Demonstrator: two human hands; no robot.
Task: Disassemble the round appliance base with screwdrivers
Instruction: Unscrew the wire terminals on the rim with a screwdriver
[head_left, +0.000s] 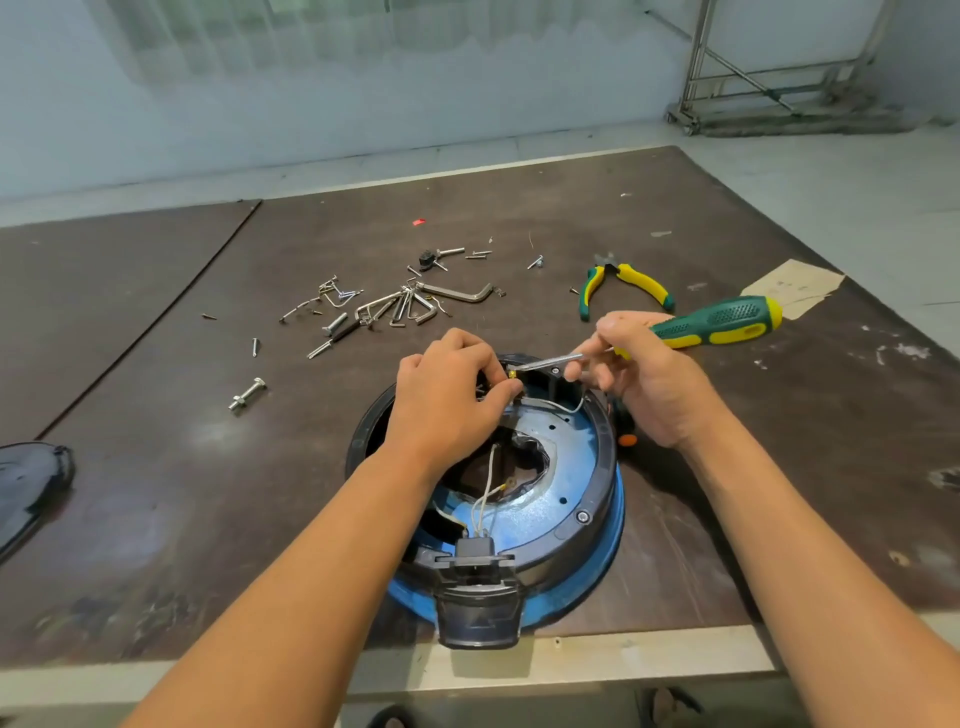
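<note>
The base (569, 460) lies on the surface (208, 467) near its front edge, with its inside open upward. The step in hand seems to be loosening a small brass part (512, 374) at the far rim. To do it well, I think the tip must sit straight in the head, with pressure along the shaft, while the other hand stops the piece from turning. The thin wires (558, 406) beside it could tear if pulled. The left hand (447, 395) reaches over the base, and its fingers (496, 397) pinch at the brass part. The right hand (644, 379) grasps the screwdriver (722, 322) where the handle meets the shaft. The handle points away to the right, the shaft is almost level, and the tip is at the brass part.
</note>
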